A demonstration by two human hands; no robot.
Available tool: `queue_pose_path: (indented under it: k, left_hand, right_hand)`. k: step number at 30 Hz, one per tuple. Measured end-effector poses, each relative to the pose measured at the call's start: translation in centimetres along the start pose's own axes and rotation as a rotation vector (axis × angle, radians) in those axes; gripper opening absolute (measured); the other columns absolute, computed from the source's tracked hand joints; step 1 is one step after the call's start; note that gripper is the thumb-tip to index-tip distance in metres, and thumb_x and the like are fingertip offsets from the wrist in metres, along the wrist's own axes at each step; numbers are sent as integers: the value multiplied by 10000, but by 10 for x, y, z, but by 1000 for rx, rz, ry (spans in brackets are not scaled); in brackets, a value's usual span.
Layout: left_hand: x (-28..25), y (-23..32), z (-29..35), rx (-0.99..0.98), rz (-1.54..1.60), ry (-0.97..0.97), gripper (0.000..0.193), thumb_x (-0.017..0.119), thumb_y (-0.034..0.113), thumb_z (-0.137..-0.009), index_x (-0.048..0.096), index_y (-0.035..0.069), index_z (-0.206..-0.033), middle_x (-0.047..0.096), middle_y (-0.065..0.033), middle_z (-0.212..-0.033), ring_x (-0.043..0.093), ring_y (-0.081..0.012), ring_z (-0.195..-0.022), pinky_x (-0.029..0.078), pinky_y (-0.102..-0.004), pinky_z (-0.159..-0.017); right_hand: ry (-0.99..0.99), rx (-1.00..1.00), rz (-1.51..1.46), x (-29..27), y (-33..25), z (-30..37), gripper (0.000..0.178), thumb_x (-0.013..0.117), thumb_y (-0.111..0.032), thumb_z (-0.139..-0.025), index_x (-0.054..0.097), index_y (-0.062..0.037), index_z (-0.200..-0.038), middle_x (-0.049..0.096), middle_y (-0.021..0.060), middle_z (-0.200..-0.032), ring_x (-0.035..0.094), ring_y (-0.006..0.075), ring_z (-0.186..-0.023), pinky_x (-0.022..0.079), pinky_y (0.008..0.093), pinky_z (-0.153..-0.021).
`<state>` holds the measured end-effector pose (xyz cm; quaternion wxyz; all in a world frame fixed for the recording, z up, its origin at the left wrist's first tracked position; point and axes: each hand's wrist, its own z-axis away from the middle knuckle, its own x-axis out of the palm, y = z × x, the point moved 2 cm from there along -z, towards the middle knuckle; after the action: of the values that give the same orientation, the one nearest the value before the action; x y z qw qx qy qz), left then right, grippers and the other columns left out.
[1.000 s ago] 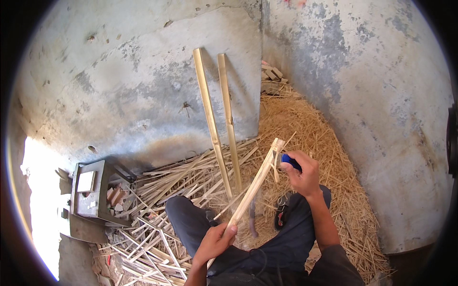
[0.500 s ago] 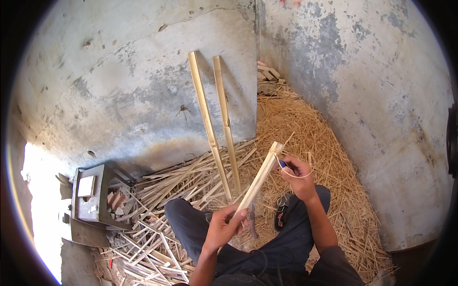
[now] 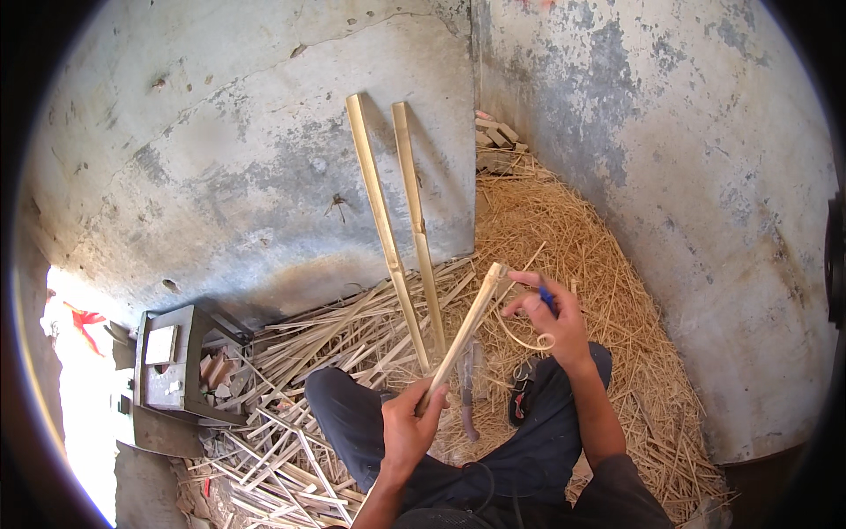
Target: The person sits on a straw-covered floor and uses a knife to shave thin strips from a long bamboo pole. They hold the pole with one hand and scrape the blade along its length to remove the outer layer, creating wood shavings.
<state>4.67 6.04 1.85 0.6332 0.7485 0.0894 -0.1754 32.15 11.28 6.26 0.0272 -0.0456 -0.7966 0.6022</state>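
A pale split length of bamboo [image 3: 463, 337] slants up and away from my left hand [image 3: 412, 430], which is wrapped round its near end. Close to its far end, my right hand [image 3: 557, 322] has its thumb and forefinger stretched apart. Something small and blue [image 3: 548, 301], perhaps a finger wrap, shows on the right fingers. A thin curled bamboo shaving [image 3: 527, 342] hangs beside the right thumb; where it is attached is unclear. Between my legs lies a knife with a brown handle [image 3: 471, 425] and a grey blade.
Two long bamboo pieces [image 3: 377, 189] [image 3: 411, 187] lean on the worn wall. Loose bamboo strips [image 3: 304, 339] cover the floor at left; shavings [image 3: 555, 216] are heaped at right. A dark box-like stand [image 3: 189, 357] is at far left, beside a bright opening.
My right hand has shifted slightly right and its fingers have spread. The bamboo in my left hand has turned and moved slightly left. A red shape now shows in the bright opening.
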Motion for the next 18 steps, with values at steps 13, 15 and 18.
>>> queue_pose_path:
  k: [13,15,18]
  left_hand:
    - [12,-5,8,106,-94,55,160,757,111,-1036,771,-28,-1113,753,-111,-762,690,-119,-639,519,-286,-608]
    - [14,-8,9,101,-115,47,161,757,111,-1037,770,-29,-1114,753,-111,-766,694,-122,-642,523,-289,-610]
    - [15,-9,10,84,-103,28,176,765,119,-1030,771,-23,-1133,742,-125,-770,692,-163,-636,527,-311,-615]
  right_hand:
    - [17,-24,563,26,-28,7,336,756,-128,-1019,673,65,-1282,703,134,-835,669,159,-738,518,347,-691]
    - [-25,5,622,25,-28,7,294,751,-138,-1002,698,41,-1229,694,178,-830,716,243,-725,523,387,-685]
    - [92,-235,814,26,-20,11,278,752,-100,-942,713,5,-1197,710,211,-862,728,368,-753,543,425,-690]
